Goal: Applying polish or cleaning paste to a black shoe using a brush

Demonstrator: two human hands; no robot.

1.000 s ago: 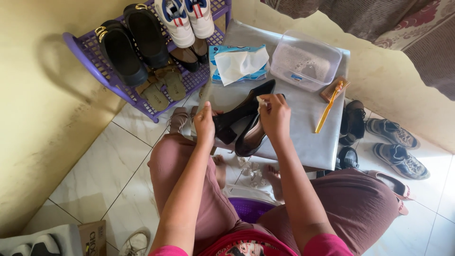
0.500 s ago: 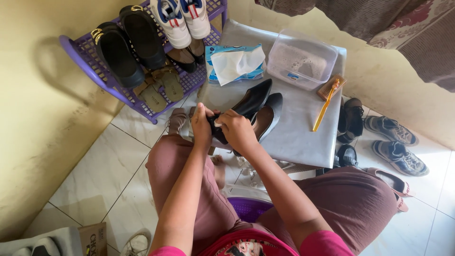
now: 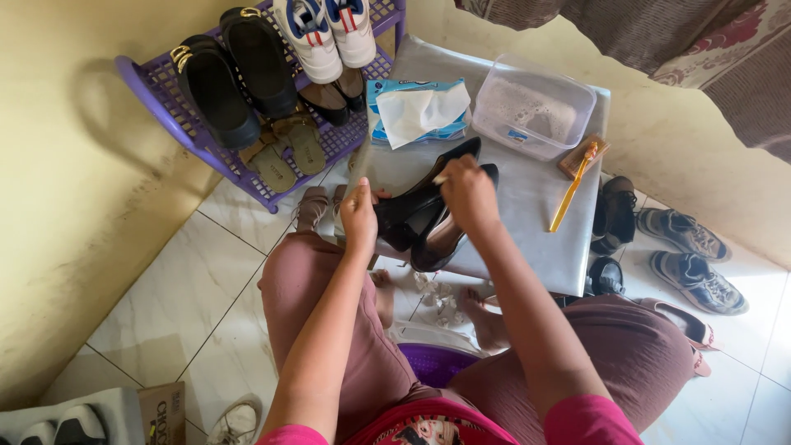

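A pair of black flat shoes (image 3: 428,210) lies at the near edge of a low grey table (image 3: 527,214), toes pointing away from the person, one shoe partly over the other. The left hand (image 3: 360,218) grips the heel end of the nearer shoe, fingers curled and pressed around it. The right hand (image 3: 468,194) rests on top of the shoes, fingers bunched together and pinching something small and pale against the upper; what it is cannot be told.

Farther back on the table sit a blue pack of wipes (image 3: 416,111) with a white sheet pulled up, and a clear plastic tub (image 3: 534,107) holding cloudy water. To the right of the shoes a yellow toothbrush (image 3: 570,191) lies tilted, its head resting on a small wooden brush (image 3: 582,156).

Left of the table stands a purple shoe rack (image 3: 152,99) carrying black loafers (image 3: 235,70), white sneakers (image 3: 325,33) and olive sandals (image 3: 284,152). More dark shoes and grey sandals (image 3: 692,255) lie on the white tiled floor (image 3: 165,305) to the right. The person sits low, knees apart, wearing dusty pink trousers
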